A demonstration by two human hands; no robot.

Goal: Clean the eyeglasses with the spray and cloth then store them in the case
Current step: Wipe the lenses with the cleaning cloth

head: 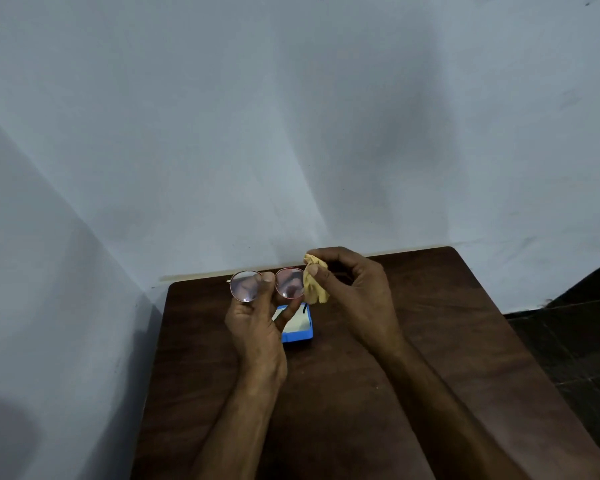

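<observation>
Round eyeglasses (246,286) with a thin reddish frame are held up above the table, lenses facing me. My left hand (257,327) pinches them at the bridge, thumb on the near side. My right hand (354,292) pinches a crumpled yellow cloth (314,287) against the outer edge of the right lens. Below the hands lies an open blue case (300,329) with a pale lining, partly hidden by my left fingers. No spray bottle shows in this view.
A dark wooden table (430,358) stands against a pale blue-grey wall (291,133), in a corner at the left. Dark floor tiles (575,348) lie beyond the table's right edge.
</observation>
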